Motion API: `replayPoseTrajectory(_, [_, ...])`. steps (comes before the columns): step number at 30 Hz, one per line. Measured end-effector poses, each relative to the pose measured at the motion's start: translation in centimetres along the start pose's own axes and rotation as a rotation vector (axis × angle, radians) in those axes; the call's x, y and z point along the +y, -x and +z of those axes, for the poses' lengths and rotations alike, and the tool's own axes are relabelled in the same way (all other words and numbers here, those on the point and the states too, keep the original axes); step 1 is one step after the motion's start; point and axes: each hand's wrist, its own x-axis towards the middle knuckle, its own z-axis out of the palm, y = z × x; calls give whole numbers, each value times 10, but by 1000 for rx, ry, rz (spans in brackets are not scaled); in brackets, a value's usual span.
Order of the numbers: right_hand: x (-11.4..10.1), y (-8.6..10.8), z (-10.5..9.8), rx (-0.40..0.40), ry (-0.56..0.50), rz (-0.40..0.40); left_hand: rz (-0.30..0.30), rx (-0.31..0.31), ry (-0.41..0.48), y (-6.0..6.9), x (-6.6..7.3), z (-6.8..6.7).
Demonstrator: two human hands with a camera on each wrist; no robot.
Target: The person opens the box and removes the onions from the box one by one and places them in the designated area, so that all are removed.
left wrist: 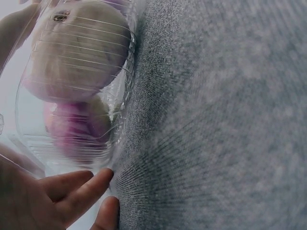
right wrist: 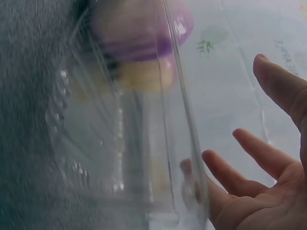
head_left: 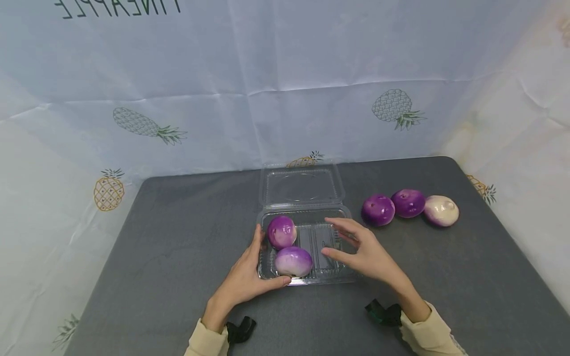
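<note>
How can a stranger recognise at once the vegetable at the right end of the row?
On the grey table, look right of the clear container. Three round vegetables lie there in a row. The rightmost vegetable shows mostly creamy white, unlike its two purple neighbours.

I can't make out most fingers of the left hand point(head_left: 247, 278), tucked out of sight beside the plastic box point(head_left: 327, 281). Viewed from the right wrist, the onions point(head_left: 294, 262) inside are mere smears through the plastic, and the right hand point(head_left: 367, 253) runs off the picture's side there. Overhead, the lettering point(head_left: 118, 7) is cut by the top edge. The table's far edge hides the foot of a pineapple print point(head_left: 304, 162); both sleeves point(head_left: 432, 333) drop out of view below.
</note>
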Motion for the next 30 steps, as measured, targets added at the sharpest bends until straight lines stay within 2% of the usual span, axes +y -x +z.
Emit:
replayPoseTrajectory(4, [0,-2,8,-33,-43,7,-4,-2,4,0,0,0])
replayPoseTrajectory(17, [-1,-6,28,-106,-74,-1,-7,-2,4,0,-2,0])
replayPoseTrajectory(30, [-3,-12,45,-155,-48,33,11,-3,2,0,-2,0])
